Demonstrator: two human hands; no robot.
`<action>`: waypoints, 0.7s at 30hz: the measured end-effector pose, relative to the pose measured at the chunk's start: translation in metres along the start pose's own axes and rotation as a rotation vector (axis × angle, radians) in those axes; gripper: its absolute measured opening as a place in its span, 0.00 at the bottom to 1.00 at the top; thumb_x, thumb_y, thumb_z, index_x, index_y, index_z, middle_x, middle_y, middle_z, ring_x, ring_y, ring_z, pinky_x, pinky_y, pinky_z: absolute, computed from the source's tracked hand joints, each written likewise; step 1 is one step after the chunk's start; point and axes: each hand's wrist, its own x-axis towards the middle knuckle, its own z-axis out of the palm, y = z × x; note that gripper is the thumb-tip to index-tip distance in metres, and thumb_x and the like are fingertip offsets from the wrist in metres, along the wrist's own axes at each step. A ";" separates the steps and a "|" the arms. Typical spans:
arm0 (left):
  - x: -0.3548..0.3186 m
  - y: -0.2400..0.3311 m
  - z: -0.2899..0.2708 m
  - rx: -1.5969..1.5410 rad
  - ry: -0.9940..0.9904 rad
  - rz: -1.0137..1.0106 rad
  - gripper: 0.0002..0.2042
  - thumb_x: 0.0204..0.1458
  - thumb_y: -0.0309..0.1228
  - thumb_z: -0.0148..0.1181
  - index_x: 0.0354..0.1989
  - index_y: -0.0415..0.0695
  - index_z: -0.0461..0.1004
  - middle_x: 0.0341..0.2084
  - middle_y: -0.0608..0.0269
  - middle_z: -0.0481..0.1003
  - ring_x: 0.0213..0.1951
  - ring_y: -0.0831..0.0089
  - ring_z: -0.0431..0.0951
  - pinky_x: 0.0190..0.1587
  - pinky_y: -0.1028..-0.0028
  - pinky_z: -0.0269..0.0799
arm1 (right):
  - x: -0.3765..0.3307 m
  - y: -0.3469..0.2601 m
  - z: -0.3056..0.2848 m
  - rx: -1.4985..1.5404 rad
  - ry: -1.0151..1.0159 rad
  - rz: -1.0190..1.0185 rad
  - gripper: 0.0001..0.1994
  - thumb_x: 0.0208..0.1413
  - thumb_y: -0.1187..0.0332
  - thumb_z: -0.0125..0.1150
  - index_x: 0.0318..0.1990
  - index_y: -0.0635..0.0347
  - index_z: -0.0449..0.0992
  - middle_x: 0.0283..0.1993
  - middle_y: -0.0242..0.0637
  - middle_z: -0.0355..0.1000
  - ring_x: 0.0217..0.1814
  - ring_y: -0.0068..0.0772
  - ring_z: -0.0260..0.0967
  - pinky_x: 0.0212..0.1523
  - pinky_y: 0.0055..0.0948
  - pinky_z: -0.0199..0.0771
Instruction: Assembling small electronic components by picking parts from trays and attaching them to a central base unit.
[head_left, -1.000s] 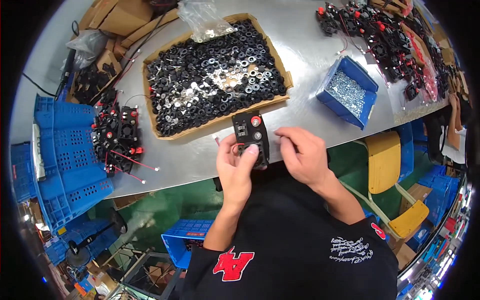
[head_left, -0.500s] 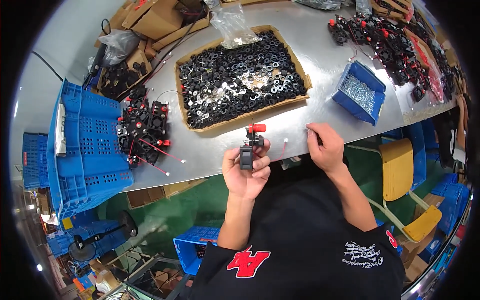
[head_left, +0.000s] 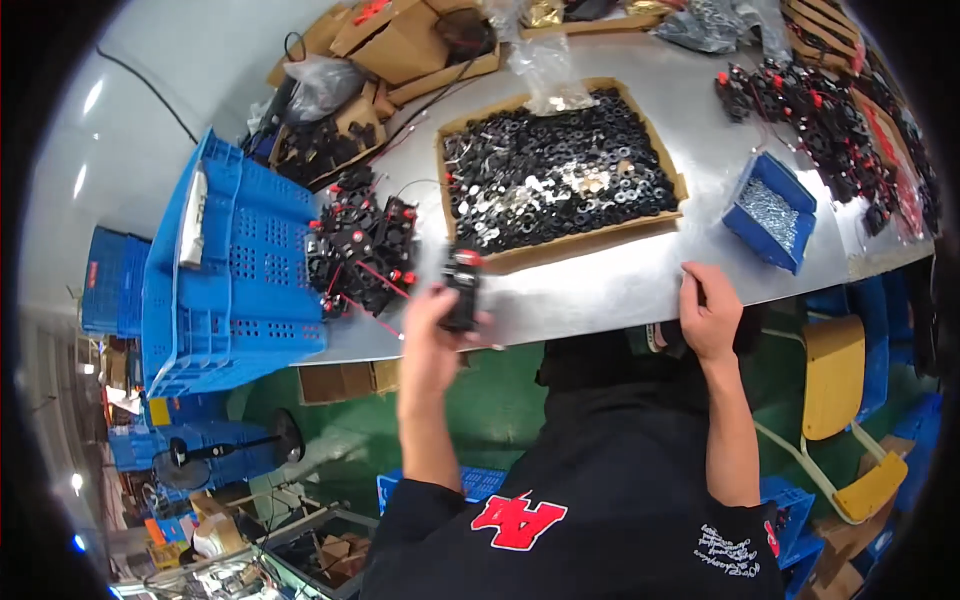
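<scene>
My left hand is closed around a small black fan-like part with a red knob, held over the table's front edge and smeared by motion. A thin lead with a white plug trails from it. Just left of it lies a pile of similar black parts with red knobs and red wires. My right hand rests at the table's front edge, its fingers curled together; whatever they may hold is hidden. A shallow cardboard tray of black rings, washers and bright metal pieces stands beyond my hands.
A large blue perforated crate stands at the left. A blue bin of small screws sits at the right, with more black and red parts behind it. A clear plastic bag lies on the tray's far edge. A yellow chair stands right.
My left hand has swung left with the black part, toward the pile. My right hand stays curled near the table edge. The whole view has shifted, moving the table's things rightward.
</scene>
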 end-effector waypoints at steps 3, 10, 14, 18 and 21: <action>0.032 0.041 -0.059 0.025 0.150 0.166 0.12 0.54 0.33 0.55 0.39 0.36 0.73 0.32 0.55 0.77 0.30 0.66 0.79 0.28 0.72 0.74 | -0.004 0.007 -0.004 -0.059 -0.012 0.020 0.07 0.49 0.77 0.57 0.36 0.61 0.77 0.31 0.42 0.74 0.28 0.40 0.73 0.31 0.31 0.73; 0.071 0.109 -0.124 0.149 0.488 0.413 0.18 0.64 0.29 0.39 0.57 0.29 0.63 0.55 0.42 0.68 0.57 0.56 0.71 0.54 0.67 0.69 | -0.006 0.014 0.009 0.131 -0.003 -0.103 0.08 0.45 0.76 0.59 0.36 0.61 0.77 0.29 0.41 0.73 0.28 0.44 0.71 0.31 0.36 0.73; 0.089 0.088 -0.124 1.392 1.455 0.616 0.28 0.55 0.38 0.57 0.57 0.29 0.62 0.49 0.35 0.70 0.52 0.46 0.71 0.51 0.59 0.71 | -0.020 0.005 -0.031 0.114 -0.039 -0.182 0.11 0.42 0.76 0.63 0.36 0.60 0.78 0.29 0.39 0.74 0.27 0.39 0.73 0.29 0.32 0.73; 0.051 0.036 -0.053 1.266 1.144 0.980 0.22 0.54 0.33 0.58 0.55 0.35 0.65 0.47 0.45 0.69 0.43 0.54 0.75 0.47 0.57 0.72 | 0.004 0.053 -0.104 -0.113 0.059 -0.298 0.09 0.39 0.76 0.61 0.32 0.57 0.79 0.26 0.36 0.74 0.24 0.36 0.72 0.25 0.33 0.71; 0.025 -0.042 -0.006 1.406 0.839 1.183 0.17 0.53 0.27 0.57 0.50 0.32 0.66 0.42 0.47 0.69 0.45 0.54 0.71 0.50 0.59 0.66 | 0.069 0.126 -0.138 -0.192 0.163 0.261 0.09 0.49 0.69 0.61 0.37 0.62 0.76 0.32 0.44 0.73 0.35 0.44 0.72 0.37 0.37 0.71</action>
